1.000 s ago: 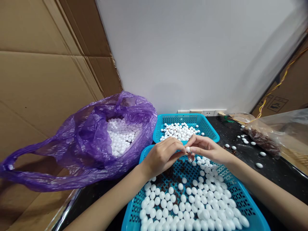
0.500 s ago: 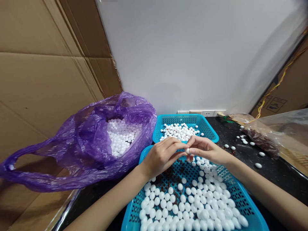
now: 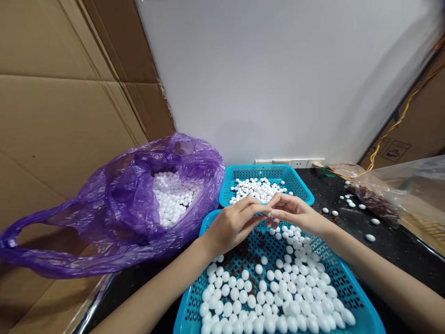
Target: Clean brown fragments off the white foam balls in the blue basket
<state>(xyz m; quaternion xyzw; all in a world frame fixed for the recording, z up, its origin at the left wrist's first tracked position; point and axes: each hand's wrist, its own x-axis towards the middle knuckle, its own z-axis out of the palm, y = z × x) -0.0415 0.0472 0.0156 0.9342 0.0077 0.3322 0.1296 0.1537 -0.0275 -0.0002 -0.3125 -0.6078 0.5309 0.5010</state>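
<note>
The left hand and right hand are nearly shut, and their fingertips pinch a small white foam ball between them. It sits just above a blue plastic basket full of white balls.

Printed handling symbols on a cardboard carton, no legible words

White beads, turquoise lattice basket.
</note>
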